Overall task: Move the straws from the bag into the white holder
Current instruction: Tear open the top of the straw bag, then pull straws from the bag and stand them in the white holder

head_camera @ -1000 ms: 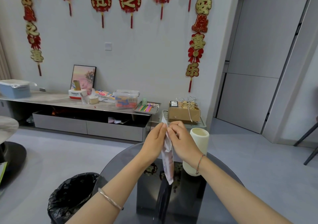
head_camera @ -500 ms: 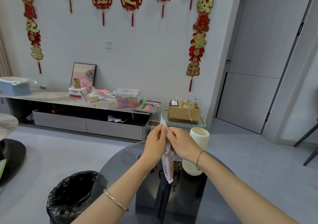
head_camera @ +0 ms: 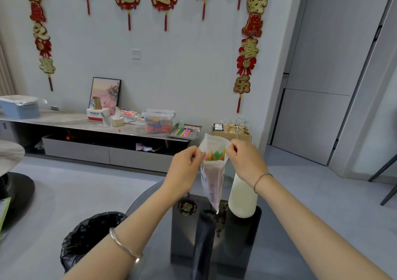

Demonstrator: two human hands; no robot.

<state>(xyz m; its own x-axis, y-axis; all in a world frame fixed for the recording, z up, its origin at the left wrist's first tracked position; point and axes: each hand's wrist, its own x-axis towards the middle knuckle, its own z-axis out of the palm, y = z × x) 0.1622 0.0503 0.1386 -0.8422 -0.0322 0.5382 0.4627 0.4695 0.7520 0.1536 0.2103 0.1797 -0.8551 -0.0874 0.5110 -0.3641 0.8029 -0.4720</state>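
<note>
**Bag held open above the table, straws showing inside**

At the bottom of the frame two bare forearms reach up over a round dark glass table (head_camera: pixel 163 258). There is a silver bangle (head_camera: pixel 124 245) on the left wrist and a coloured cord (head_camera: pixel 261 181) on the right.

In the middle of the frame the left hand (head_camera: pixel 184 168) and the right hand (head_camera: pixel 245 161) each pinch one side of the mouth of a thin pale bag (head_camera: pixel 211 185), fingers curled on the plastic. The hands are apart and the mouth is spread wide between them. The bag hangs down to a point just above the table.

The bright ends of the straws (head_camera: pixel 214 155), green, orange, yellow and pink, stand just below the rim, all inside the bag.

The white holder (head_camera: pixel 242 196) stands upright on the table just right of the bag, its top hidden behind the right wrist.

At lower left, on the floor beside the table, is a bin (head_camera: pixel 90 234) with a black liner.

Farther back, a long low cabinet (head_camera: pixel 75 123) runs across the left and middle. It carries a blue tub (head_camera: pixel 19 106), a framed picture (head_camera: pixel 105 92), a clear box (head_camera: pixel 159 120) and a metal tray (head_camera: pixel 184 132) of coloured sticks. A cardboard box (head_camera: pixel 231 131) sits to the right of the tray.

Red and gold hangings (head_camera: pixel 247 49) cover the wall above.
</note>
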